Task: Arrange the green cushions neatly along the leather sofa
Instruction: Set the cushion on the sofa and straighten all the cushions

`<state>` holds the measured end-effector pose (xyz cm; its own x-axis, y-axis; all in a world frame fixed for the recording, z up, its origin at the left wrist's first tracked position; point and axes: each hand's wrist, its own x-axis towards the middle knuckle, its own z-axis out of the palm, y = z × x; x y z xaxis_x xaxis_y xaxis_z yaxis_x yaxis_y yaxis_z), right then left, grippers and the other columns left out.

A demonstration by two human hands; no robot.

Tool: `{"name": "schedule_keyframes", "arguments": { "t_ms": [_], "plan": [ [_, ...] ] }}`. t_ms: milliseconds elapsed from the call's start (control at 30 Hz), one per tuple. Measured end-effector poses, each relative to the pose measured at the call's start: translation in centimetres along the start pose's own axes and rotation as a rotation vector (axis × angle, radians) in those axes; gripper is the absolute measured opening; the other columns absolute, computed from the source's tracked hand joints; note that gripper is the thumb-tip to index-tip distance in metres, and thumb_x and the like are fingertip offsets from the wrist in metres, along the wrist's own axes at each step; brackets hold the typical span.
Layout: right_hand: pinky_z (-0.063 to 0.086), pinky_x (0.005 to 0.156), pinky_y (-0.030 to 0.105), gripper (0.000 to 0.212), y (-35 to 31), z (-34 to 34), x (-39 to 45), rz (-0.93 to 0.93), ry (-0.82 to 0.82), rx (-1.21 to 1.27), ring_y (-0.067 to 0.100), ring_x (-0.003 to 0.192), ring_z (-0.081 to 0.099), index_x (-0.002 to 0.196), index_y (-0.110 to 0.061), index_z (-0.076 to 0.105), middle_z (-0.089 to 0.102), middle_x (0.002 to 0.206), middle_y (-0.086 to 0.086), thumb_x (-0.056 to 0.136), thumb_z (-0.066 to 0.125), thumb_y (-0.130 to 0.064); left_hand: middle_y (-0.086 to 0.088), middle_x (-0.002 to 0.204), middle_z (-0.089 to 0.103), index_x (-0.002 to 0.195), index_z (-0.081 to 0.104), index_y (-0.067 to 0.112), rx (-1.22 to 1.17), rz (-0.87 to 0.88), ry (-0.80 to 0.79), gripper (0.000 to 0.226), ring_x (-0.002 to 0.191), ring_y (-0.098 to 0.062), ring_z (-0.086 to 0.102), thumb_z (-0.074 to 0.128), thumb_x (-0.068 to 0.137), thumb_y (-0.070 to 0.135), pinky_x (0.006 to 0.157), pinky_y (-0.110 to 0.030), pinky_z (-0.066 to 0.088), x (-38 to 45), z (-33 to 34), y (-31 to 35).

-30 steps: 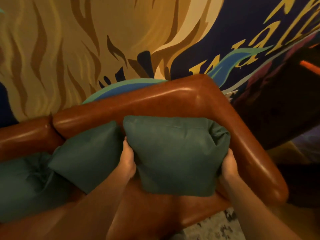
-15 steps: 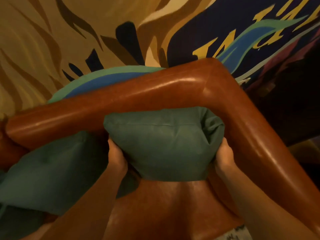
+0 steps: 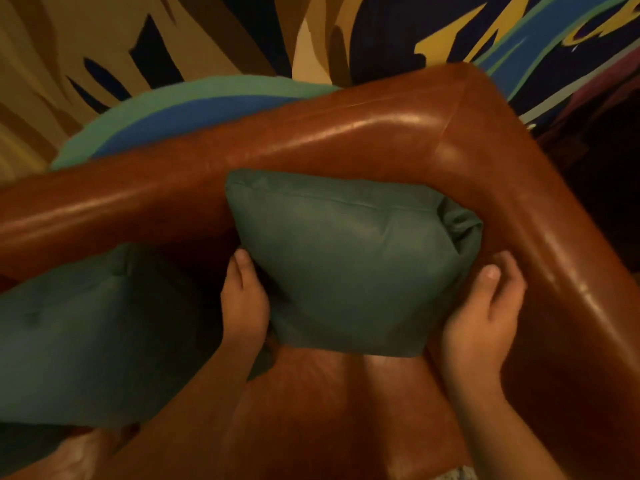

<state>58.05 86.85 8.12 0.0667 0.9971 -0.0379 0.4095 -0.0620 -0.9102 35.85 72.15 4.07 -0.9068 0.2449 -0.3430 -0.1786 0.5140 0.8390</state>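
So far, I have one green cushion (image 3: 349, 268) standing in the corner of the leather sofa (image 3: 346, 133), its top edge leaning on the backrest and its right end bunched against the armrest. My left hand (image 3: 244, 299) is curled around the cushion's lower left edge, thumb up along the side. My right hand (image 3: 485, 313) cups its lower right corner, fingers half closed, wedged between fabric and armrest. To the left of this corner cushion, a second green cushion (image 3: 90, 334) lies slumped on the seat, tilted and apart from the backrest. I judge the corner placement nearly finished; that second cushion needs propping upright, and anything further left is out of view.
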Motion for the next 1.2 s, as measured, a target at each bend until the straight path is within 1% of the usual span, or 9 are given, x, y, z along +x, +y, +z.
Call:
{"name": "schedule_keyframes", "arguments": {
  "t_ms": [100, 233, 367, 500, 600, 700, 867, 1000, 1200],
  "plan": [
    [0.021, 0.124, 0.050, 0.057, -3.3, 0.9, -3.5, -0.641, -0.142, -0.156, 0.028, 0.150, 0.032, 0.151, -0.005, 0.036, 0.038, 0.157, 0.012, 0.103, 0.040, -0.036, 0.012, 0.158, 0.039, 0.156, 0.034, 0.028, 0.101, 0.284, -0.013, 0.051, 0.144, 0.000, 0.035, 0.034, 0.107, 0.045, 0.118, -0.029, 0.031, -2.5, -1.0, 0.4],
    [0.002, 0.125, 0.051, 0.066, -1.3, 7.7, -3.0, -0.942, -0.318, -0.730, 0.023, 0.156, 0.015, 0.159, -0.021, 0.030, 0.020, 0.168, 0.003, 0.103, 0.038, -0.055, 0.003, 0.166, 0.022, 0.159, 0.023, 0.020, 0.195, 0.528, -0.028, 0.056, 0.152, -0.006, 0.020, 0.040, 0.107, 0.034, 0.124, -0.031, 0.020, -4.7, -1.2, 2.1],
    [0.003, 0.126, 0.048, 0.069, 0.8, 11.9, 0.3, -0.900, -0.427, -0.884, 0.020, 0.157, 0.009, 0.162, -0.023, 0.020, 0.013, 0.170, -0.004, 0.104, 0.033, -0.058, -0.010, 0.168, 0.011, 0.157, 0.021, 0.009, 0.344, 0.915, -0.126, 0.062, 0.156, -0.025, 0.010, 0.046, 0.103, 0.025, 0.126, -0.045, 0.013, -6.6, -0.3, 5.0],
    [0.006, 0.127, 0.050, 0.061, -0.5, 10.2, 0.3, -0.867, -0.490, -0.644, 0.016, 0.157, 0.008, 0.160, -0.023, 0.027, 0.017, 0.169, -0.006, 0.106, 0.031, -0.050, -0.007, 0.167, 0.005, 0.158, 0.021, 0.018, 0.671, 1.190, -0.101, 0.061, 0.157, -0.027, 0.004, 0.032, 0.105, 0.046, 0.125, -0.052, 0.007, -3.2, 1.8, 4.6],
    [-0.001, 0.126, 0.050, 0.058, -1.0, 6.3, -1.3, -0.769, -0.353, -0.500, 0.018, 0.157, 0.008, 0.158, -0.019, 0.030, 0.019, 0.168, -0.002, 0.106, 0.027, -0.046, -0.005, 0.169, 0.010, 0.160, 0.020, 0.033, 1.036, 1.130, -0.014, 0.062, 0.156, -0.021, 0.005, 0.031, 0.103, 0.056, 0.123, -0.049, 0.006, 2.4, 4.4, 3.3],
    [-0.005, 0.123, 0.054, 0.063, 0.3, 3.9, -2.9, -0.828, -0.199, -0.588, 0.024, 0.157, 0.003, 0.159, -0.016, 0.022, 0.013, 0.168, 0.004, 0.105, 0.029, -0.049, -0.001, 0.169, 0.012, 0.160, 0.021, 0.034, 1.079, 1.071, 0.010, 0.062, 0.156, -0.020, 0.007, 0.032, 0.104, 0.056, 0.124, -0.047, 0.004, 4.2, 6.0, 2.7],
    [0.004, 0.124, 0.057, 0.072, 3.6, 9.0, 2.0, -0.775, -0.284, -0.909, 0.025, 0.157, -0.005, 0.162, -0.027, 0.012, 0.003, 0.171, 0.006, 0.102, 0.032, -0.059, -0.005, 0.169, 0.012, 0.160, 0.025, 0.028, 0.949, 1.106, 0.003, 0.060, 0.157, -0.022, 0.006, 0.034, 0.105, 0.052, 0.125, -0.052, 0.005, 1.6, 4.5, 3.7],
    [-0.006, 0.124, 0.050, 0.070, 5.0, 10.9, 2.8, -0.743, -0.331, -0.929, 0.023, 0.157, -0.010, 0.163, -0.027, 0.007, 0.000, 0.171, 0.004, 0.103, 0.026, -0.059, -0.007, 0.167, 0.014, 0.157, 0.030, 0.023, 0.766, 1.216, -0.064, 0.056, 0.156, -0.023, 0.006, 0.035, 0.106, 0.046, 0.124, -0.055, 0.003, -1.7, 3.4, 4.1],
    [-0.006, 0.124, 0.055, 0.072, 3.0, 6.9, 1.4, -0.773, -0.289, -0.686, 0.025, 0.157, -0.007, 0.162, -0.022, 0.015, -0.002, 0.170, 0.005, 0.102, 0.029, -0.059, -0.001, 0.169, 0.012, 0.159, 0.019, 0.039, 1.073, 1.208, -0.039, 0.058, 0.156, -0.019, 0.004, 0.030, 0.105, 0.056, 0.123, -0.050, 0.005, 2.3, 7.0, 1.0]
  ]
}}
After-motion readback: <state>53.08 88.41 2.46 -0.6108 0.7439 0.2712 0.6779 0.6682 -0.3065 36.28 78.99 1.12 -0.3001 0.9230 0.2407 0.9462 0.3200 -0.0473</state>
